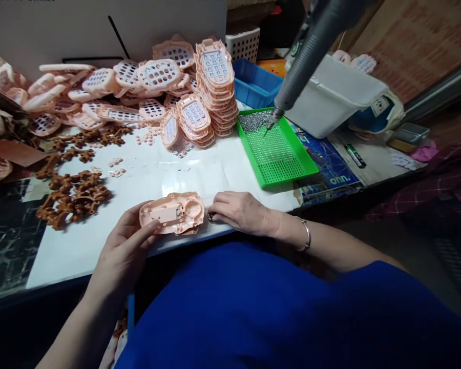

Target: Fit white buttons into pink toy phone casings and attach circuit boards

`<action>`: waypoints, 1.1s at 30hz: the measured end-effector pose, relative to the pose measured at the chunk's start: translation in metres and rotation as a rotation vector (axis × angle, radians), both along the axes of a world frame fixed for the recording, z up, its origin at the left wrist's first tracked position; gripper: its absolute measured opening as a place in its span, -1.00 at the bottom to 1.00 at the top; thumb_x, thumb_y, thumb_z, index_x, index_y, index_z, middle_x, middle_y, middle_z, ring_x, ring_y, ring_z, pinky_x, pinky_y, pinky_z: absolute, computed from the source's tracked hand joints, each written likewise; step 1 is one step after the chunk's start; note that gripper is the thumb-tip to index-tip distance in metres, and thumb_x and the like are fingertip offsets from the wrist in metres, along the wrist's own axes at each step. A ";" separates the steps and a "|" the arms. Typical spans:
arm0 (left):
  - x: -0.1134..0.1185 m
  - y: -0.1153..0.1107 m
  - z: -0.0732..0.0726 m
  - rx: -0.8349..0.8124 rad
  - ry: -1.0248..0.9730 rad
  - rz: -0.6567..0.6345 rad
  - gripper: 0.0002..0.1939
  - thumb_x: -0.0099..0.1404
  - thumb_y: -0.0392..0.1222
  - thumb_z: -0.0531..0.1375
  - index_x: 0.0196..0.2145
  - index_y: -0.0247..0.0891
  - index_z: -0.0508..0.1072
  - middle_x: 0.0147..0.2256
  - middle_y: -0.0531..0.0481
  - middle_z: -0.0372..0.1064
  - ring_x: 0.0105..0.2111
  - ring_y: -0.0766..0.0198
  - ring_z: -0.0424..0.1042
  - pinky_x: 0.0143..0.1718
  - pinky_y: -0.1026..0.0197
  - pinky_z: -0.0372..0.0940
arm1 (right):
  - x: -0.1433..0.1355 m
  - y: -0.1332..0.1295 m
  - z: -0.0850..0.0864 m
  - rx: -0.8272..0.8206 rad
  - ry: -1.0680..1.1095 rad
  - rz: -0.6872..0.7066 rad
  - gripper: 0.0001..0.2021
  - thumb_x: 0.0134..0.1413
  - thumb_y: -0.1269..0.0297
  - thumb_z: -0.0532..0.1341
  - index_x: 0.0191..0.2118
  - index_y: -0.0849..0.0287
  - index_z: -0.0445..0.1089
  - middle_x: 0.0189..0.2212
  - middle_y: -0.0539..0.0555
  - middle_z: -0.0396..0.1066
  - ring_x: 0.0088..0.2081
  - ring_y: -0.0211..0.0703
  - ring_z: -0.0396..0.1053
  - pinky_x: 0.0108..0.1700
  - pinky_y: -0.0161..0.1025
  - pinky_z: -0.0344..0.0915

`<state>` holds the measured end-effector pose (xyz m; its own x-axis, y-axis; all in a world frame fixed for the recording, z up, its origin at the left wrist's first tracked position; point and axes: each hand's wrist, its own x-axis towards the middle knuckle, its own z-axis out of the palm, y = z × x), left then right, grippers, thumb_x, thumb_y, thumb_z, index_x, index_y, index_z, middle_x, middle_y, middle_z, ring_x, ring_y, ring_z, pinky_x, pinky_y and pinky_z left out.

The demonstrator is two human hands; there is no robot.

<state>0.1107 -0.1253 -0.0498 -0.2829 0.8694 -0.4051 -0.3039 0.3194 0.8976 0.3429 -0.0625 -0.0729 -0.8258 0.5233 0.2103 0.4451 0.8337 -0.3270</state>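
Note:
My left hand (128, 238) grips the left end of a pink plastic housing half (165, 210), thumb on top. The shell lies with its inside facing up at the table's front edge, showing a pale board, thin wires and a round recess at its right end. Just right of it is my right hand (242, 211), fingers curled and closed on a small round dark part (210, 217), mostly hidden by the fingers; its kind cannot be made out.
An electric screwdriver (299, 66) hangs over a green tray (263, 179) of small screws. Stacked pink housings (215, 77) and a heap of more shells (111, 84) fill the back. Brown plastic pieces (75, 197) lie left. A white bin (322, 97) and blue basket (253, 84) stand behind.

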 end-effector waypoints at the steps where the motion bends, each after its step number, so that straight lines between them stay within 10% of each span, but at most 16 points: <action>1: 0.001 0.002 -0.001 0.018 0.002 0.041 -0.49 -0.26 -0.19 0.49 -0.26 -0.20 0.56 -0.23 -0.03 0.53 -0.31 0.31 0.50 -0.36 0.46 0.40 | 0.001 0.001 0.005 -0.068 0.041 0.003 -0.72 0.31 0.24 0.02 -0.22 0.30 0.42 -0.34 0.12 0.37 -0.31 -0.23 0.28 -0.25 -0.30 0.23; 7: 0.006 0.014 -0.007 0.267 0.094 0.195 -0.55 -0.17 -0.21 0.46 -0.27 -0.20 0.46 -0.30 0.04 0.44 -0.34 0.34 0.44 -0.39 0.37 0.39 | 0.003 0.005 0.043 -0.735 0.456 0.002 -0.91 0.20 0.39 0.15 -0.27 0.30 0.37 -0.37 0.01 0.37 -0.35 -0.38 0.28 -0.26 -0.39 0.26; 13: 0.002 0.019 -0.003 0.964 0.597 0.333 -0.53 -0.06 -0.45 0.36 -0.16 -0.21 0.42 -0.21 0.12 0.36 -0.26 0.44 0.39 -0.11 0.35 0.29 | 0.002 0.014 0.068 -1.100 0.607 0.143 -0.84 0.20 0.28 0.19 -0.24 0.32 0.34 -0.38 -0.02 0.33 -0.41 -0.44 0.26 -0.34 -0.43 0.28; 16: 0.002 0.020 0.004 1.066 0.661 0.312 -0.51 -0.05 -0.48 0.33 -0.13 -0.20 0.42 -0.18 0.11 0.35 -0.25 0.45 0.38 -0.10 0.37 0.26 | 0.003 0.017 0.074 -0.896 0.548 0.209 -0.86 0.22 0.32 0.17 -0.23 0.33 0.36 -0.35 0.02 0.37 -0.37 -0.42 0.29 -0.30 -0.41 0.28; 21: 0.009 0.024 -0.007 0.384 0.240 0.026 -0.55 -0.04 -0.17 0.40 -0.19 -0.21 0.37 -0.36 0.08 0.34 -0.40 0.36 0.38 -0.35 0.30 0.37 | -0.002 0.021 0.049 -0.174 0.393 0.115 -0.78 0.28 0.29 0.09 -0.21 0.35 0.39 -0.32 0.10 0.37 -0.26 -0.30 0.31 -0.16 -0.33 0.27; 24: 0.007 0.028 -0.021 0.193 0.323 -0.168 -0.50 -0.02 0.00 0.36 -0.13 -0.21 0.39 -0.28 -0.01 0.36 -0.36 0.23 0.40 -0.37 0.18 0.39 | -0.002 0.025 0.022 0.062 0.232 0.026 -0.61 0.35 0.15 -0.07 -0.19 0.34 0.39 -0.30 0.14 0.35 -0.27 -0.23 0.30 -0.20 -0.29 0.27; 29: -0.001 0.025 -0.031 0.635 1.088 -0.173 -0.52 0.15 -0.05 0.27 0.02 -0.16 0.40 -0.07 -0.20 0.26 -0.06 -0.01 0.33 -0.21 0.06 0.32 | 0.001 0.029 -0.002 0.109 0.109 -0.066 -0.52 0.37 0.12 -0.20 -0.16 0.31 0.37 -0.27 0.14 0.35 -0.25 -0.21 0.30 -0.18 -0.28 0.29; 33: 0.010 0.010 -0.027 0.945 1.377 -0.294 -0.35 0.10 0.04 0.33 0.11 -0.12 0.27 -0.19 -0.16 0.30 -0.21 0.01 0.37 -0.27 0.07 0.32 | 0.001 0.030 -0.003 0.079 0.155 -0.082 -0.55 0.37 0.12 -0.16 -0.14 0.31 0.37 -0.27 0.13 0.35 -0.23 -0.22 0.31 -0.15 -0.29 0.29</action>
